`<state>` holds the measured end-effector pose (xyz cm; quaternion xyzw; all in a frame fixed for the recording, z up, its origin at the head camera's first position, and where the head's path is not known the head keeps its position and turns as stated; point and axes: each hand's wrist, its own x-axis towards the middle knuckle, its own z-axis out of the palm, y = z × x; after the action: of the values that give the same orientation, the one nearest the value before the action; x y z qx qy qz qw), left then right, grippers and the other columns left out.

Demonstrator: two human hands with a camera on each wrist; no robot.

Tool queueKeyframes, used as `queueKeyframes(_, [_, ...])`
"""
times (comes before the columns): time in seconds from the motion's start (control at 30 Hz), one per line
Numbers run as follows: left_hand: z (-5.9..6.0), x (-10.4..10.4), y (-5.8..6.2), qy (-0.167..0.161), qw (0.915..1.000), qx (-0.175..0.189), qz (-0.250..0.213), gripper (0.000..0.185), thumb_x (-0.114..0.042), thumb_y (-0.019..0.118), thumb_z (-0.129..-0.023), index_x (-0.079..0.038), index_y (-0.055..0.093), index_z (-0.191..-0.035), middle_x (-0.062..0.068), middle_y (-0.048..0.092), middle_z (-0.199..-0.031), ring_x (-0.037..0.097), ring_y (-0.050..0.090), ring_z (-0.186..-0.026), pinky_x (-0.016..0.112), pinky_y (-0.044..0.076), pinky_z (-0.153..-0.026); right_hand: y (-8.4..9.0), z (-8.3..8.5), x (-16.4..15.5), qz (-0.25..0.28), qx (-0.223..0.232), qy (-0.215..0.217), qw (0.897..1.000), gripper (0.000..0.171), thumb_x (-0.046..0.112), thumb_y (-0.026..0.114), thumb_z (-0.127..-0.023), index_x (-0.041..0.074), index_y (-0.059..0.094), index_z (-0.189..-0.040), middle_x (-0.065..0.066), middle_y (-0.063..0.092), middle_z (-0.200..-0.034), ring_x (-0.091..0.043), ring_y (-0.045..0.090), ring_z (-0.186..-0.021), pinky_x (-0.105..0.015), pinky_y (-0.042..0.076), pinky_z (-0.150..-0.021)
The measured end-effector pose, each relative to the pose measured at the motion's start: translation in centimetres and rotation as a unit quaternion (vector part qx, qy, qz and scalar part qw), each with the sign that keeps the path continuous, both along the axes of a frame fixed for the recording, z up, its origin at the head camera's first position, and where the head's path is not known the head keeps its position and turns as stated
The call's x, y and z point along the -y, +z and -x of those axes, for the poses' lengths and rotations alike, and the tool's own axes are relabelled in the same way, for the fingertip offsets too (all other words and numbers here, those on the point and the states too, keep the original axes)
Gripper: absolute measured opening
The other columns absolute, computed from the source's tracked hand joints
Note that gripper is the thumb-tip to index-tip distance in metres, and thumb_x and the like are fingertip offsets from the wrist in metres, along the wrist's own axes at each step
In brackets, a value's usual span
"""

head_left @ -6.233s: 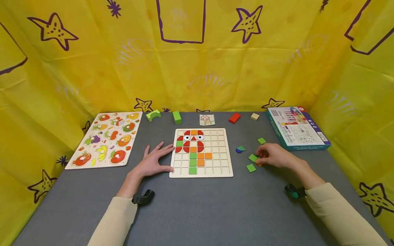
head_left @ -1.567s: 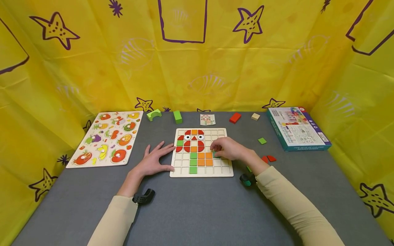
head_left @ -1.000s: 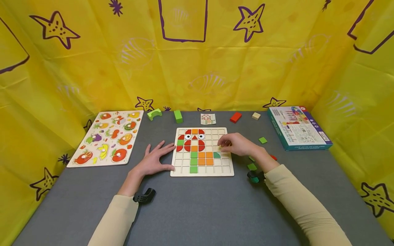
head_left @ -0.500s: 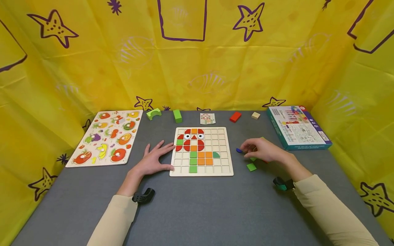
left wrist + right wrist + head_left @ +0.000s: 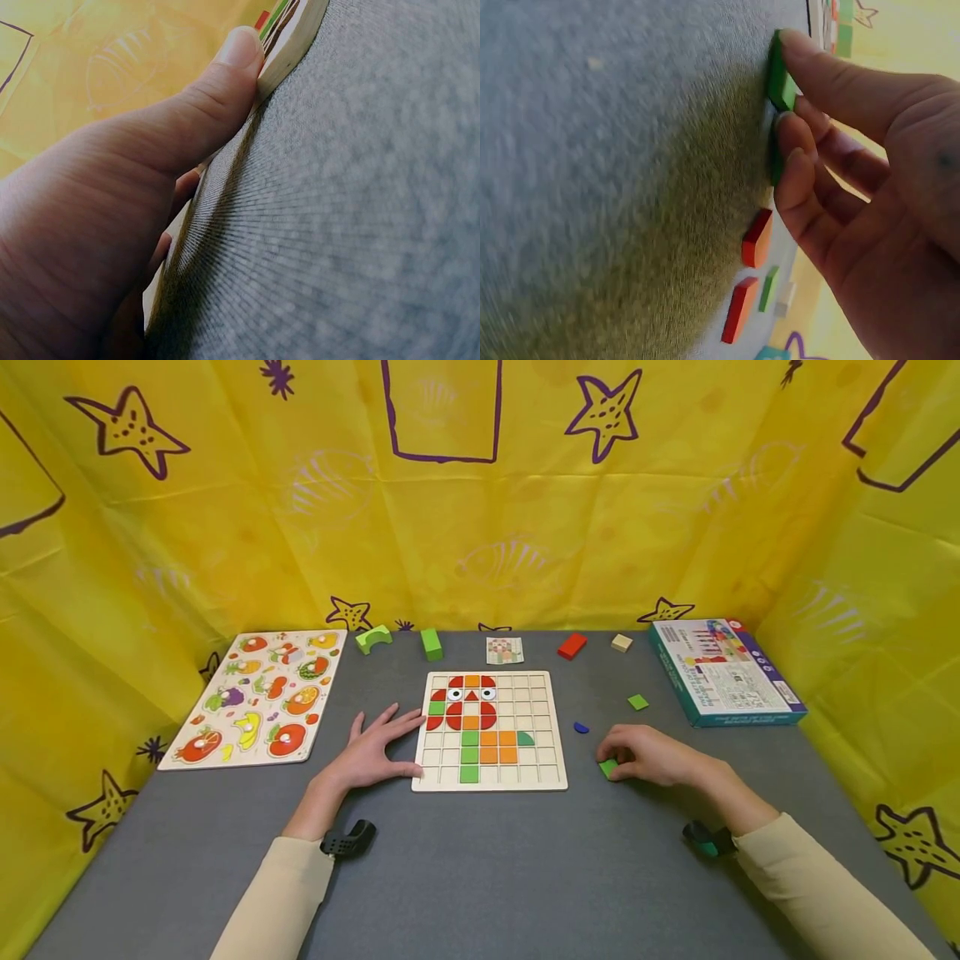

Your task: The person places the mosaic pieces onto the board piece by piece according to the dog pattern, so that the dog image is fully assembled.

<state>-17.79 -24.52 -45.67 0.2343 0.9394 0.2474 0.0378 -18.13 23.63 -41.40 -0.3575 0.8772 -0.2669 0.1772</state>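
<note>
A wooden grid board (image 5: pixel 517 772) lies mid-table, carrying red, orange and green pieces, white eye pieces and a teal quarter-circle piece (image 5: pixel 526 739). My left hand (image 5: pixel 373 750), fingers spread, rests along its left edge; the left wrist view has the thumb (image 5: pixel 217 90) against the board's side. Right of the board, my right hand (image 5: pixel 652 755) pinches a green square tile (image 5: pixel 607 767) low over the table. In the right wrist view that green tile (image 5: pixel 781 79) is at the thumb tip, and another green tile is partly hidden behind the fingers.
A blue rounded piece (image 5: pixel 581 727) and a green tile (image 5: pixel 637 702) lie nearby; red pieces (image 5: pixel 757 238) show past the hand. Behind stand green blocks (image 5: pixel 432 645), a pattern card (image 5: pixel 504 651), a red block (image 5: pixel 572 647) and a beige block (image 5: pixel 621 643). Left is a fruit puzzle (image 5: pixel 258 702), right a box (image 5: pixel 727 672).
An orange square and the teal quarter-circle piece have been added to the board. My right hand has moved from the board back right to a green tile. My left hand has stayed put.
</note>
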Motion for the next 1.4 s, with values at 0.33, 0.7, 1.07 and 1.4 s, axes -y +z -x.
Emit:
queueKeyframes(0.33, [0.0,0.0,0.1,-0.001,1.0,0.006,-0.005,0.093,-0.055,0.082,-0.079,-0.017,0.045,-0.155,0.004,0.037,-0.16,0.039,0.014,-0.151,0.071,-0.008,-0.11,0.6,0.6,2.2,0.022,0.0,-0.015,1.0,0.012,0.008,0.076,-0.091,0.016,0.068,-0.094,0.008,0.059,-0.084,-0.013,0.055,-0.078,-0.03,0.049,-0.072])
queueKeyframes(0.7, [0.0,0.2,0.2,0.002,1.0,-0.001,0.0,0.092,-0.056,0.082,-0.078,-0.017,0.046,-0.154,0.005,0.038,-0.16,0.039,0.015,-0.151,0.071,-0.008,-0.11,0.3,2.5,8.5,0.069,-0.014,-0.05,0.996,0.009,0.007,0.075,-0.092,0.012,0.069,-0.097,0.004,0.062,-0.086,-0.016,0.055,-0.08,-0.033,0.048,-0.073])
queueKeyframes(1.07, [-0.1,0.0,0.1,0.003,1.0,0.002,-0.003,0.093,-0.055,0.082,-0.078,-0.018,0.046,-0.155,0.003,0.037,-0.16,0.038,0.014,-0.151,0.07,-0.009,-0.11,-0.5,2.3,11.0,0.061,-0.027,-0.016,0.998,0.007,0.005,0.074,-0.091,0.011,0.072,-0.095,0.006,0.063,-0.084,-0.013,0.056,-0.077,-0.031,0.051,-0.074])
queueKeyframes(1.4, [0.0,-0.1,0.1,0.005,1.0,0.007,0.001,0.094,-0.058,0.081,-0.078,-0.017,0.046,-0.154,0.003,0.038,-0.16,0.037,0.014,-0.151,0.069,-0.009,-0.11,-1.1,1.9,11.1,0.062,-0.08,0.01,0.995,0.008,0.006,0.076,-0.091,0.008,0.073,-0.098,0.004,0.062,-0.09,-0.01,0.055,-0.078,-0.031,0.05,-0.074])
